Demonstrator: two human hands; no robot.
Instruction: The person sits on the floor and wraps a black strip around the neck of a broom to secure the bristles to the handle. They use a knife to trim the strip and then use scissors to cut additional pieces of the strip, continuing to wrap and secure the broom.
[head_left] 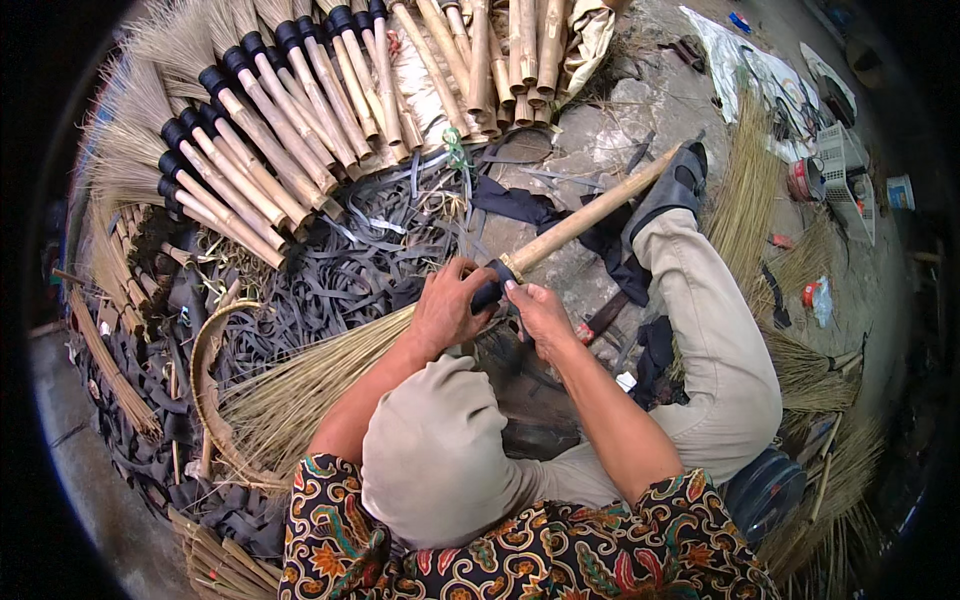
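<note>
A broom (590, 218) lies slantwise across my lap, its bamboo handle running to the upper right and its straw bristles fanning to the lower left past my left forearm. Black rubber binding wraps the joint between handle and bristles. My left hand (452, 305) is closed round this binding from the bristle side. Close by, my right hand (542, 316) pinches the binding's handle-side edge with thumb and curled fingers; its fingertips are partly hidden. The handle's far end rests against my shoe (672, 185).
Bound brooms (290, 120) lie in rows at the upper left. Loose black rubber strips (350, 270) cover the ground to the left, beside a curved woven rim (203, 370). Straw bundles (748, 190) and a grey plastic crate (846, 170) are on the right.
</note>
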